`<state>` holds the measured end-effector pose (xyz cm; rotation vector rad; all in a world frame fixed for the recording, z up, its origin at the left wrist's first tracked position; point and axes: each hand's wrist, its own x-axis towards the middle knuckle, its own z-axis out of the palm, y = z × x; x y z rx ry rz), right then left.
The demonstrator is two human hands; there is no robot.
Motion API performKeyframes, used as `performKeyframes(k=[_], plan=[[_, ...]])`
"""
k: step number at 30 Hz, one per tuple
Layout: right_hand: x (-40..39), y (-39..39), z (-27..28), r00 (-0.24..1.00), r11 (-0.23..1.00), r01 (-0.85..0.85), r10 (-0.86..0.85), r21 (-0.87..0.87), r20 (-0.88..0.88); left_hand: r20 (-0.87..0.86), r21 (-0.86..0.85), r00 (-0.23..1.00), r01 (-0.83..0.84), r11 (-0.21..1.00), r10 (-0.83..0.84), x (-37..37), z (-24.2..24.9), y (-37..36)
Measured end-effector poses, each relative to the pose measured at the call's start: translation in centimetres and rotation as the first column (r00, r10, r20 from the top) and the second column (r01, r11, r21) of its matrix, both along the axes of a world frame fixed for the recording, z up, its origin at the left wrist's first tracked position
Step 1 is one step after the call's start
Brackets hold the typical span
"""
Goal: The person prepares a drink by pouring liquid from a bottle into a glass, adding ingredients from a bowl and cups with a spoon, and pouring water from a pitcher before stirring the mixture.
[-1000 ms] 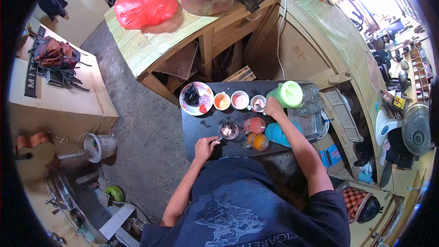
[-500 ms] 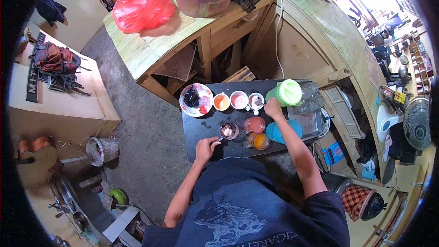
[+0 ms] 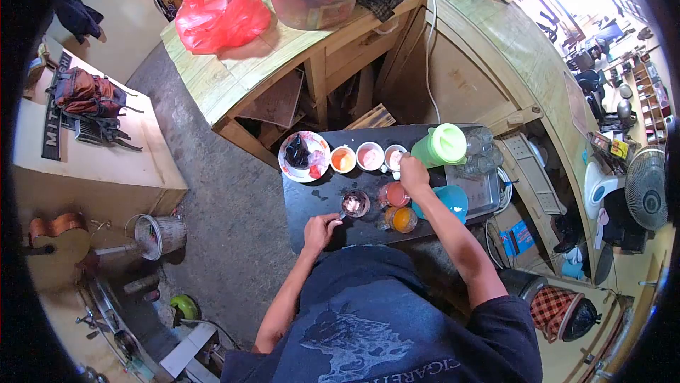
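My left hand [image 3: 322, 230] grips the handle of a glass mug [image 3: 355, 204] with dark, pinkish contents on the black table. My right hand [image 3: 414, 174] is closed over the rightmost white cup [image 3: 394, 158], on a spoon now mostly hidden by the fingers. To its left stand a white cup with pink contents [image 3: 370, 156] and one with orange contents [image 3: 343, 160]. Nearer me are a glass mug of pink liquid [image 3: 394, 194] and a glass mug of orange liquid [image 3: 404, 220]. A green lidded pitcher [image 3: 445, 145] is just right of my right hand.
A patterned plate [image 3: 285, 165] with a black plastic bag lies at the table's left end. Blue dishware [image 3: 452, 202], a metal tray [image 3: 484, 188] and several clear glasses [image 3: 482, 149] fill the right end. Beyond is a wooden counter [image 3: 241, 75] holding a red plastic bag [image 3: 223, 16].
My right hand has shifted left and slightly toward me, now covering part of the rightmost white cup and the spoon. My left hand stays on the glass mug's handle.
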<state>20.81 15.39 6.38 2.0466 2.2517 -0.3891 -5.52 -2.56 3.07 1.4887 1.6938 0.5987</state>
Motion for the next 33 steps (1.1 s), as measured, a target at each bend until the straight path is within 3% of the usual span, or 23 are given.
performKeyframes(k=[8,23,29,33], plan=[[1.1,0.6,-0.6,0.988,0.982,0.13,-0.14,-0.137,-0.07,-0.012,-0.031,1.0,-0.004,1.0,0.003,0.1,0.4,0.1],[2.2,2.0,-2.1,0.995,0.969,0.079,-0.091,-0.233,-0.043,-0.024,0.037,1.0,-0.018,0.999,0.019,0.0,-1.2,-0.4],[4.3,3.3,-6.2,0.959,0.941,0.161,-0.221,-0.298,-0.179,-0.02,-0.004,1.0,-0.009,1.0,0.009,0.0,-0.6,-0.1],[5.1,3.5,-7.1,0.818,0.807,0.256,-0.474,-0.531,-0.325,0.0,-0.006,1.0,-0.005,1.0,0.005,0.0,-0.3,0.0]])
